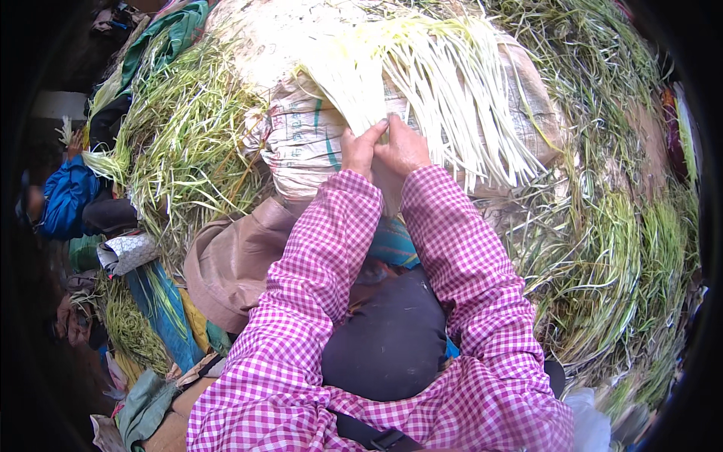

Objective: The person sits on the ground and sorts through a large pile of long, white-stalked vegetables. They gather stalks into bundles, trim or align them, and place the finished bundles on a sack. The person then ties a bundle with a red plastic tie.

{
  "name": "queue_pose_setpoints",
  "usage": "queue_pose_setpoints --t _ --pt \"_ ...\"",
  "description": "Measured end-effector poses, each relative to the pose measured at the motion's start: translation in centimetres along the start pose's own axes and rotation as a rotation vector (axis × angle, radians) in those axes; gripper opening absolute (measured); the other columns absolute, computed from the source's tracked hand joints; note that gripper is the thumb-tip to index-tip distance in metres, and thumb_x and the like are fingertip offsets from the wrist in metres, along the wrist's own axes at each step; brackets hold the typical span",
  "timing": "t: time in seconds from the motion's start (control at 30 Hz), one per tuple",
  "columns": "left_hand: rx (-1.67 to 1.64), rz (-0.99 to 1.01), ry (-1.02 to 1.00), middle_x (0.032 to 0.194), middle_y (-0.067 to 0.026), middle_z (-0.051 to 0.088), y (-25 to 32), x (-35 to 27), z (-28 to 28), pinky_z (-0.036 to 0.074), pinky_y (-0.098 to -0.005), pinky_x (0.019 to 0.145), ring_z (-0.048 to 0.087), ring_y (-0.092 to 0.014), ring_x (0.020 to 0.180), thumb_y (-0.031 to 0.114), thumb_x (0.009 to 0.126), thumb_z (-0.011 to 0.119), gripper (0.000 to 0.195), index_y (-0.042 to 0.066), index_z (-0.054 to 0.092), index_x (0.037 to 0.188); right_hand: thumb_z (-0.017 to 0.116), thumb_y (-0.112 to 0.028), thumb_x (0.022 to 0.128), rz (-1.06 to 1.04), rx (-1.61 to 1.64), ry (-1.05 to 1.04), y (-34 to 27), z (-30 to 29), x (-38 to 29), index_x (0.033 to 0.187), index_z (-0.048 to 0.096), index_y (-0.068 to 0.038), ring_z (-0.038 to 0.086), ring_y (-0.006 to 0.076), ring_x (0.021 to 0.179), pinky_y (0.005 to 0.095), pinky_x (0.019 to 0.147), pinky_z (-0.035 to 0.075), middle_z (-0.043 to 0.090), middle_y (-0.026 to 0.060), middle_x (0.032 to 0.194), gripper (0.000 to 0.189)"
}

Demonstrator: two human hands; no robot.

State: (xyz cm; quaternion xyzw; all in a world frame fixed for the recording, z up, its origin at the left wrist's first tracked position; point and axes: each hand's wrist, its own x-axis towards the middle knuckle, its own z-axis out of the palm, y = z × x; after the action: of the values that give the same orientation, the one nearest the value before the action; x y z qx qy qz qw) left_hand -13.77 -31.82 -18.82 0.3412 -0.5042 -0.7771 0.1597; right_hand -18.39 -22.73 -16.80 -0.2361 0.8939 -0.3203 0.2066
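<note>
Just beyond my knees, my left hand and my right hand meet with thumbs close together. Between them they pinch the near end of a bunch of pale stalks, which look like blanched chives. The bunch fans away from me, its far ends washed out by glare. To its right lies a broad layer of loose pale stalks, spread side by side. Under both is a stuffed woven plastic sack bearing print. Some fingertips are hidden behind the hands and stalks.
Heaps of green and withered leaves lie left and right. A brown sheet drapes beside my left arm. At far left a person in a blue jacket holds pale stalks. A green cloth lies at upper left.
</note>
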Motion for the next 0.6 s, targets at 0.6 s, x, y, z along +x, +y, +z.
queue_pose_setpoints --t 0.6 --pt "0.246 -0.126 -0.061 0.091 -0.0068 0.062 -2.7 3.0 4.4 0.046 -0.0331 0.077 0.058 -0.016 0.084 0.023 0.087 0.059 0.025 0.003 0.057 0.101 0.059 -0.049 0.082 0.272 0.134 0.339 17.6 -13.8 -2.1 0.129 0.042 0.0 0.047 0.0293 0.118 0.0385 0.101 0.036 0.048 0.0171 0.129 0.07"
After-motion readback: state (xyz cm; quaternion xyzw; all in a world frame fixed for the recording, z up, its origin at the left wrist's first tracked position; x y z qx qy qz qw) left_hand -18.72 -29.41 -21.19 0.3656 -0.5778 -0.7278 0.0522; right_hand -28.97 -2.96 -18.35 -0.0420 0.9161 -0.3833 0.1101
